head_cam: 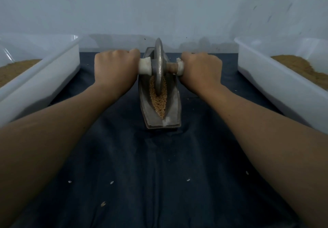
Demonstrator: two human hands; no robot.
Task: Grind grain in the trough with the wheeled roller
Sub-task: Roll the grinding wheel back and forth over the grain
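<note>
Metal roller (158, 64), one trough (174, 103), two white tubs (53, 62) (266, 64); left hand (115, 66), right hand (202, 67) clench handles (144, 67).

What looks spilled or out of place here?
Only small things. A few stray grains lie scattered on the dark cloth, outside the trough. The white wrap on the wheeled roller beside the right hand looks loose and frayed.

Grey metal trough (174, 103), tan grain (159, 101), dark blue cloth (150, 165), white tubs (284, 89)
</note>
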